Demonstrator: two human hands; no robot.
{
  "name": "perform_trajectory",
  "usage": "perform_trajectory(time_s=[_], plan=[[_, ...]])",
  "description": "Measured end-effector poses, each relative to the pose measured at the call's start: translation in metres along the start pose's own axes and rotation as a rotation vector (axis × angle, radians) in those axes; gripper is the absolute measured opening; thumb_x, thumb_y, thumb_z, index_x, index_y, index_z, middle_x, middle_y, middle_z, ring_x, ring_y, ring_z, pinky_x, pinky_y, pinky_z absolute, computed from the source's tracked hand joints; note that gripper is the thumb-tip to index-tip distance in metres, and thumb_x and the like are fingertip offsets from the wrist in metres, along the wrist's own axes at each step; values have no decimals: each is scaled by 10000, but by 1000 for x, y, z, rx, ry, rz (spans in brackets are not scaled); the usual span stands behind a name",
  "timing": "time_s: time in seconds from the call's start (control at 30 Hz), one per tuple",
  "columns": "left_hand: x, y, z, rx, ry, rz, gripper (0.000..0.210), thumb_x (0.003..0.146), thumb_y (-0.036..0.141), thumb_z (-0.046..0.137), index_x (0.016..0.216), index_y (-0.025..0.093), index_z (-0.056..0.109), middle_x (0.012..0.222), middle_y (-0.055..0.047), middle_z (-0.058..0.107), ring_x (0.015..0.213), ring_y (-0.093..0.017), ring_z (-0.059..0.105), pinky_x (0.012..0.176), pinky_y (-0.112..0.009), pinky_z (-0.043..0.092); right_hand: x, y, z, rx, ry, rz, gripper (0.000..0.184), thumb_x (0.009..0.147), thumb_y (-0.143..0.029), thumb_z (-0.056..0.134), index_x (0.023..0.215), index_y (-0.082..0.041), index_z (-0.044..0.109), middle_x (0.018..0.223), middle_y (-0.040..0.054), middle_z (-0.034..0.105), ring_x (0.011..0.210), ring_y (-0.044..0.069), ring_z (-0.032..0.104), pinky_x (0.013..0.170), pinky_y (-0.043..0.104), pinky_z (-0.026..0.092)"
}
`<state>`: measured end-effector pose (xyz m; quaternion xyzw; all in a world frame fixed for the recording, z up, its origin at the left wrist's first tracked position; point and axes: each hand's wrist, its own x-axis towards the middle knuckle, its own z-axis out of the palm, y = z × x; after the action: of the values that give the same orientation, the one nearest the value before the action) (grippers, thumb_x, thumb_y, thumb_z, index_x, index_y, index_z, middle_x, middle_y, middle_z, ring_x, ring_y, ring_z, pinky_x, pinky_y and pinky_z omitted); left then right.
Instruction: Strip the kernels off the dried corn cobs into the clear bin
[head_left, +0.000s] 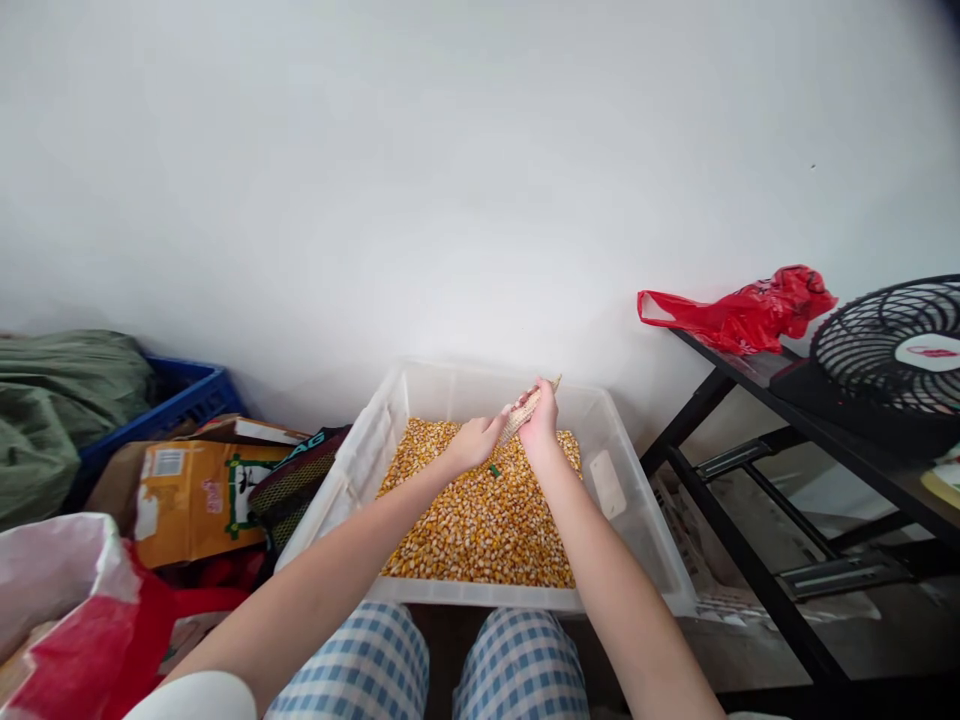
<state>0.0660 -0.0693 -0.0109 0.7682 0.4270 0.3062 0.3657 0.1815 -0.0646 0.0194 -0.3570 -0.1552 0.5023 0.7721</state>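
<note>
A pale corn cob (517, 418), looking mostly bare of kernels, slants up to the right between my hands over the bin. Closed about its upper part is my right hand (541, 415). My left hand (478, 441) grips the lower left side of the cob, its fingertips near the other hand. Below both hands, a layer of loose yellow corn kernels (480, 540) fills the bottom of a translucent plastic bin (637, 500). A small dark green piece (494, 470) lies on the kernels just under the cob.
To the right, a black table (832, 435) bears a red plastic bag (750, 312) and a black fan (892, 345). On the left are a cardboard box (191, 490), a blue crate (191, 395) and a red and white bag (90, 620). A white wall (480, 180) rises behind the bin.
</note>
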Motion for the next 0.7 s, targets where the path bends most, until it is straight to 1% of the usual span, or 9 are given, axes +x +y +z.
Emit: perform_trajectory(time_s=[0.13,0.2,0.27,0.37,0.43,0.53,0.6,0.7], plan=[[2,-3,9,-122,27,-132,545,792,564,284,679,154,624,781,-119,658,869,-278,574,781,-322,385,-8,-1,5,-47,-36,-54,232,685,-297,475,563,-204,301,358,-95,307,299,62,304,340,199,313],[5,-5,12,-166,45,-161,490,795,514,304,715,151,624,844,-120,659,911,-266,559,816,-319,376,-11,-2,7,-75,-49,-69,235,682,-287,459,546,-207,285,347,-93,293,288,67,297,329,210,309],[8,-8,14,-183,47,-175,428,801,431,301,721,152,614,863,-115,652,903,-245,552,815,-312,379,-13,-2,9,-99,-40,-83,236,681,-281,451,536,-208,280,337,-91,290,278,70,292,317,214,296],[9,-11,16,-179,38,-193,364,786,313,280,677,156,590,844,-109,633,842,-223,541,777,-310,391,-15,0,10,-120,-27,-119,239,681,-275,449,526,-207,281,329,-90,296,271,67,289,311,211,290],[9,-13,16,-180,42,-201,329,770,275,289,644,162,572,808,-98,621,817,-215,526,769,-311,390,-15,1,10,-129,-32,-148,239,679,-268,452,521,-206,284,327,-89,302,270,67,294,312,211,295],[11,-16,18,-212,42,-215,281,748,259,324,599,170,545,722,-72,601,777,-204,511,750,-304,393,-16,1,10,-141,-39,-170,245,675,-262,455,510,-207,283,320,-87,308,269,68,302,312,211,299],[13,-20,21,-259,41,-240,283,750,267,313,597,169,530,662,-59,584,724,-196,512,700,-300,406,-19,5,11,-147,-49,-183,253,673,-263,457,498,-207,284,313,-87,308,265,69,304,310,210,293],[16,-28,23,-355,37,-295,336,780,306,245,653,166,523,606,-46,572,637,-184,520,617,-294,419,-25,16,14,-195,-130,-231,265,668,-258,475,474,-204,303,304,-81,321,262,65,301,303,205,264]])
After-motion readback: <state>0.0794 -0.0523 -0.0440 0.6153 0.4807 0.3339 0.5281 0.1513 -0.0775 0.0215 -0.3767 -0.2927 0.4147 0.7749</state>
